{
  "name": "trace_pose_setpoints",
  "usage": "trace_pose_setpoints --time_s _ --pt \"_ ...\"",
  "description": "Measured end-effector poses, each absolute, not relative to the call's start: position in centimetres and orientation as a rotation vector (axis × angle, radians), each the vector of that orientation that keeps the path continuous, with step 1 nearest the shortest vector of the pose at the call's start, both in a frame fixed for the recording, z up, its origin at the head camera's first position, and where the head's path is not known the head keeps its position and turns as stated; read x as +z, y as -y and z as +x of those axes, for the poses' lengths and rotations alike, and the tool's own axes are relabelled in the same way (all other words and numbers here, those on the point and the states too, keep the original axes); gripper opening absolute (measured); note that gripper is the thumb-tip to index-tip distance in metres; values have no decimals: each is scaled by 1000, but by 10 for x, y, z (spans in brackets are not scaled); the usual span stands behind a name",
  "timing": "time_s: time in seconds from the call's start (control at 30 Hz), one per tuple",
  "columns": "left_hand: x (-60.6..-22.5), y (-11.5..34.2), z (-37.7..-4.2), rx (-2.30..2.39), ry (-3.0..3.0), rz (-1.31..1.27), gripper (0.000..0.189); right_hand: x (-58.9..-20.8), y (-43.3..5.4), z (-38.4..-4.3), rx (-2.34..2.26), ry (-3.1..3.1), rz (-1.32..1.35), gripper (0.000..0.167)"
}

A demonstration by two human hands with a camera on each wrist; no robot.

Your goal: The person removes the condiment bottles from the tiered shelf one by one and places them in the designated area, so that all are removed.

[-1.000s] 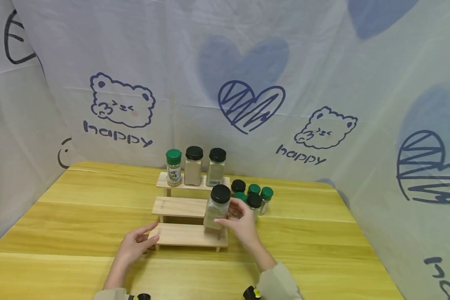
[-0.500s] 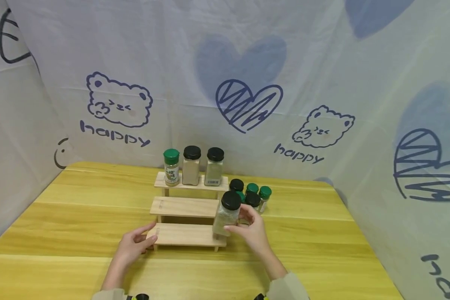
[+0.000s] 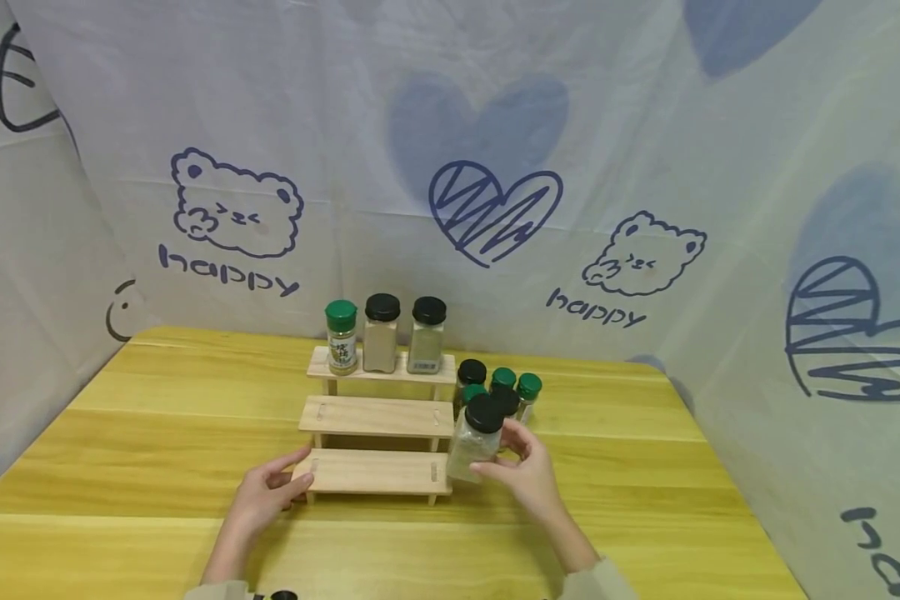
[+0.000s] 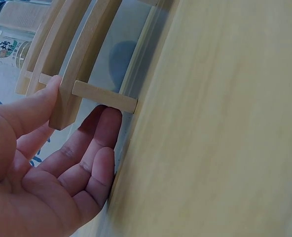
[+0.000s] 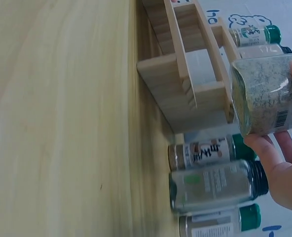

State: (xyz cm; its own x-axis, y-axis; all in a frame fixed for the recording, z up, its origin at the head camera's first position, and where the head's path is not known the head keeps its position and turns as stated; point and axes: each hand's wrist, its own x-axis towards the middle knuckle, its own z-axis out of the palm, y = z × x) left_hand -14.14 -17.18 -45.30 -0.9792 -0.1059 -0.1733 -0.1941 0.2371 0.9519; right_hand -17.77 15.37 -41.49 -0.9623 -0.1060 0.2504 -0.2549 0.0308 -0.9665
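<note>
Beige sleeve (image 3: 217, 591), then the left hand (image 3: 265, 492): we see its thumb over the front step's left end on the wooden rack (image 3: 375, 472), fingers bent beneath. Top step, toward the back edge of the table (image 3: 157, 400): green-capped jar (image 3: 341, 340), two black-capped jars (image 3: 380, 340), upright. Just off the front step's right end, a square glass jar (image 3: 472, 448), raised, tilted; behind it, clustered jars (image 3: 528, 387) on the table. Rightmost, the right hand (image 3: 527, 472) pinches the square glass jar between thumb and fingers.

We see bare L hand (image 4: 52, 185) gripping tiered pale-wood rack (image 4: 89, 49); clear dk-lidded jar (image 4: 22, 17) + clear labelled jar (image 4: 4, 50) on its far tier, tan wood tbl (image 4: 220, 118) under rack.
</note>
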Motion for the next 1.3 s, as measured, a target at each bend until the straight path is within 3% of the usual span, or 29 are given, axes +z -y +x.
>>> trace_pose_setpoints --time_s 0.97,1.3 --pt "-453 172 -142 1892 -2409 -273 47 -432 -213 -180 1918 2339 168 53" --pt "-452 173 -142 1891 -2415 -270 47 -441 -228 -196 1923 2392 103 56"
